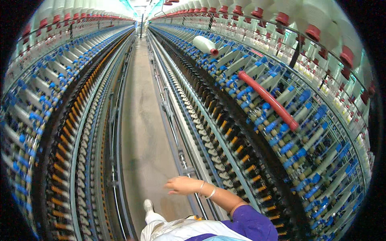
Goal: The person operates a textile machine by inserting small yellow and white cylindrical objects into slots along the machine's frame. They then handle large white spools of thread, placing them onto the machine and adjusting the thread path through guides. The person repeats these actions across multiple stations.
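Note:
My right hand (179,186) hangs over the aisle floor in front of my body, empty, its fingers loosely stretched and a little apart. Two thin bangles circle its wrist below a purple sleeve. Nearest to it is the metal rail (185,162) along the lower front of the right-hand spinning frame. Higher on that frame lies a long red tube (268,100), bare of yarn, across the blue-capped drafting arms. Farther along rests a full white yarn bobbin (205,45) with a red end. My left hand is out of view.
A second spinning frame (76,132) runs along the left, with rows of orange-topped spindles. Between both frames stretches a narrow aisle floor (142,132). White roving bobbins (317,16) with red bases hang overhead. My white shoe (148,205) is on the floor.

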`<act>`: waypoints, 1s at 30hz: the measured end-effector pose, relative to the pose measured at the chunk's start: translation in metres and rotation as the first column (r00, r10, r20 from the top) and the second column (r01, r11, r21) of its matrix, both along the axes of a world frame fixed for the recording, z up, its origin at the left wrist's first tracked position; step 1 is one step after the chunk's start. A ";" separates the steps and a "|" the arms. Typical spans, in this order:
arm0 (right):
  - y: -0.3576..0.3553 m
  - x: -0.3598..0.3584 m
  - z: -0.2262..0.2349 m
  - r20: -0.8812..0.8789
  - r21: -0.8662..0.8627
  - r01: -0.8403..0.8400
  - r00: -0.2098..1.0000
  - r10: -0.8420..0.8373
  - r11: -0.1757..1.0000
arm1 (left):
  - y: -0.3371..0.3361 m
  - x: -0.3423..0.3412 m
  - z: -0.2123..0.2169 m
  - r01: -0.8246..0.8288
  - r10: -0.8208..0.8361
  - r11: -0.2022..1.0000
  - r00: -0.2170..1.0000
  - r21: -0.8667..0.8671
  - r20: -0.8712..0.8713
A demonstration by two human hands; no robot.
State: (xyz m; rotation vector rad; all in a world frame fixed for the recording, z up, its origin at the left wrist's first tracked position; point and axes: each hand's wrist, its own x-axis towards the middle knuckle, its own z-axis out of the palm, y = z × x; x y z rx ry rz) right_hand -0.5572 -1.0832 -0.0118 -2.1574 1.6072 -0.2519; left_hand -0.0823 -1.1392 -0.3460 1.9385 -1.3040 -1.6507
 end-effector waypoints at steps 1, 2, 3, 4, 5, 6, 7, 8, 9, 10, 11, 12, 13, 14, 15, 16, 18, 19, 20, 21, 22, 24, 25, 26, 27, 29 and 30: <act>-0.031 -0.010 -0.007 0.155 -0.120 -0.073 0.984 0.091 0.990 | -0.018 -0.001 -0.010 -0.029 0.026 0.997 0.998 0.066 0.055; -0.058 -0.023 -0.012 0.164 -0.011 -0.070 0.984 0.071 0.998 | -0.040 -0.008 -0.020 -0.045 0.037 0.993 0.996 0.106 0.079; -0.082 -0.037 -0.017 0.211 0.012 -0.086 0.974 0.082 0.996 | -0.067 -0.019 -0.028 -0.038 0.026 0.991 0.996 0.131 0.090; -0.102 -0.056 -0.017 0.228 0.052 -0.088 0.971 0.074 0.995 | -0.101 -0.036 -0.035 -0.025 0.012 0.988 0.996 0.151 0.086; -0.116 -0.078 -0.016 0.104 0.106 0.047 0.993 -0.058 0.993 | -0.138 -0.056 -0.040 -0.003 -0.011 0.985 0.997 0.171 0.080; -0.123 -0.099 -0.013 -0.039 0.182 0.203 0.979 -0.199 0.962 | -0.181 -0.081 -0.043 0.025 -0.038 0.985 0.997 0.172 0.072; -0.127 -0.120 -0.008 -0.185 0.275 0.352 0.932 -0.310 0.894 | -0.228 -0.111 -0.041 0.071 -0.080 0.986 0.995 0.154 0.058; -0.128 -0.142 0.000 -0.195 0.245 0.461 0.885 -0.422 0.853 | -0.281 -0.151 -0.035 0.115 -0.120 0.986 0.992 0.117 0.034; -0.128 -0.163 0.010 -0.219 0.245 0.566 0.823 -0.524 0.787 | -0.337 -0.199 -0.022 0.176 -0.175 0.983 0.984 0.055 -0.010; -0.127 -0.184 0.020 -0.144 0.211 0.623 0.782 -0.607 0.753 | -0.397 -0.261 -0.002 0.239 -0.240 0.971 0.969 -0.019 -0.052; -0.128 -0.202 0.031 -0.090 0.196 0.697 0.713 -0.695 0.690 | -0.454 -0.336 0.025 0.276 -0.280 0.959 0.957 -0.065 -0.070; -0.129 -0.221 0.043 0.072 0.156 0.756 0.633 -0.771 0.636 | -0.517 -0.421 0.062 0.442 -0.442 0.897 0.897 -0.002 0.022; -0.131 -0.241 0.057 0.182 0.174 0.813 0.528 -0.830 0.556 | -0.554 -0.514 0.103 0.375 -0.446 0.888 0.843 -0.267 -0.301; -0.134 -0.261 0.071 0.366 0.167 0.866 0.390 -0.845 0.472 | -0.583 -0.601 0.148 0.364 -0.510 0.837 0.788 -0.408 -0.344; -0.139 -0.284 0.088 0.443 0.237 0.900 0.235 -0.865 0.367 | -0.604 -0.693 0.202 0.323 -0.512 0.843 0.726 -0.430 -0.460; -0.147 -0.308 0.106 0.481 0.036 0.932 0.300 -0.823 0.361 | -0.616 -0.768 0.259 0.432 -0.733 0.666 0.532 -0.608 -0.424; -0.167 -0.360 0.149 0.536 -0.208 0.927 0.375 -0.757 0.312 | -0.600 -0.878 0.371 0.229 -0.837 0.548 0.149 -0.805 -0.527; -0.180 -0.390 0.178 0.610 -0.310 0.903 0.429 -0.666 0.298 | -0.582 -0.911 0.424 0.265 -0.780 0.593 -0.045 -0.760 -0.624; -0.195 -0.421 0.211 0.479 -0.442 0.852 0.488 -0.730 0.280 | -0.566 -0.934 0.478 0.278 -0.830 0.525 -0.040 -0.804 -0.556; -0.212 -0.449 0.242 0.340 -0.599 0.750 0.555 -0.759 0.281 | -0.551 -0.946 0.526 0.239 -0.870 0.429 -0.149 -0.871 -0.469; -0.233 -0.482 0.275 0.324 -0.620 0.759 0.478 -0.817 0.198 | -0.539 -0.958 0.570 0.178 -0.943 0.299 -0.095 -0.938 -0.319; -0.272 -0.546 0.341 0.282 -0.758 0.644 0.465 -0.839 0.102 | -0.524 -0.987 0.642 -0.070 -0.996 0.037 -0.085 -0.997 -0.031; -0.290 -0.579 0.370 0.283 -0.797 0.601 0.457 -0.844 0.058 | -0.521 -1.008 0.670 -0.227 -0.993 -0.069 -0.076 -0.971 0.088; -0.308 -0.611 0.396 0.157 -0.905 0.423 0.434 -0.887 0.047 | -0.519 -1.034 0.692 -0.274 -0.989 -0.047 -0.122 -0.961 0.083; -0.322 -0.640 0.414 0.093 -0.939 0.344 0.295 -0.951 0.014 | -0.516 -1.067 0.709 -0.319 -0.982 -0.020 -0.170 -0.948 0.078; -0.340 -0.687 0.433 0.091 -0.976 0.218 0.309 -0.947 -0.023 | -0.509 -1.138 0.740 -0.351 -0.903 0.132 -0.428 -0.927 0.034; -0.349 -0.707 0.439 0.067 -0.992 0.115 0.152 -0.986 -0.049 | -0.501 -1.172 0.760 -0.307 -0.885 0.169 -0.465 -0.936 -0.007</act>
